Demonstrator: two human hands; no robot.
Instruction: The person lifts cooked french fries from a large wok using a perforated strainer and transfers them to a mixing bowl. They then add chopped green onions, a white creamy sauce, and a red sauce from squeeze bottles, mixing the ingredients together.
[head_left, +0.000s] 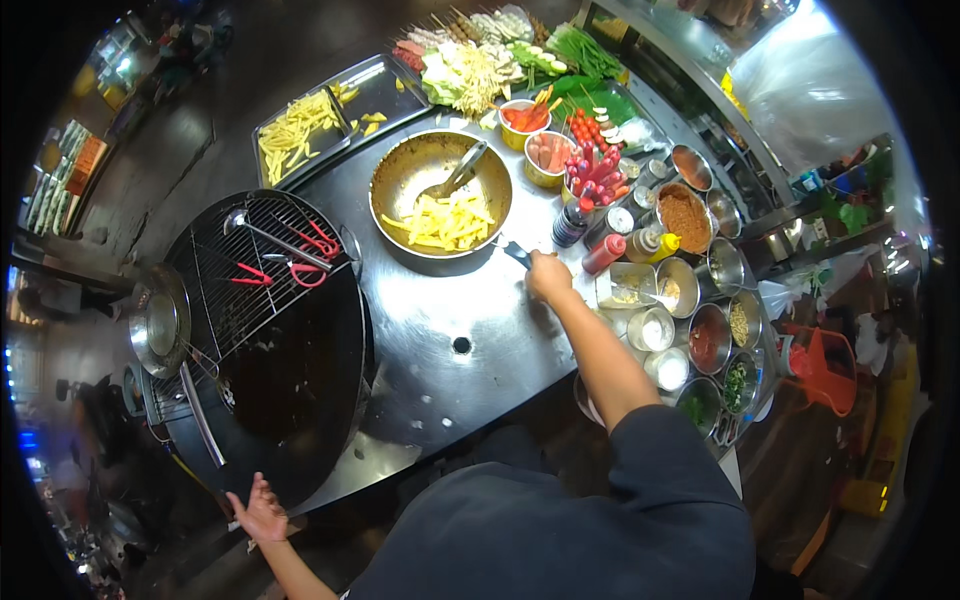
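My right hand is closed on the dark handle of a large metal wok, which rests on the steel counter. Inside the wok lie pale yellow potato fries and a metal ladle, leaning on the far side of the bowl. My left hand holds nothing, its fingers spread, near the close edge of a big dark round pan. Over that pan's far part sits a wire rack bearing a skimmer or ladle, scissors with red handles and red-handled tongs.
Trays of raw fries stand at the back left. Skewers and vegetables are heaped behind the wok. Sauce bottles, tubs of sausages and metal bowls of seasonings crowd the right side. A strainer rests at the pan's left rim.
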